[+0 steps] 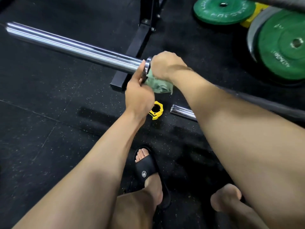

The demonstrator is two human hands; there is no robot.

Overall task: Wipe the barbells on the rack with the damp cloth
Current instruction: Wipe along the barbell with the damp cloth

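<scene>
A chrome barbell sleeve runs from the upper left to the middle of the view. My right hand grips a green cloth wrapped round the bar just behind the sleeve's collar. The cloth's loose end hangs below. My left hand is beside it on the near side, with its fingers curled at the dark collar edge. The bar's shaft to the right is hidden by my right forearm.
A black rack foot stands on the rubber floor behind the bar. A yellow clamp collar and a second chrome bar end lie below. Green plates sit at the upper right. My feet are underneath, one in a black slide sandal.
</scene>
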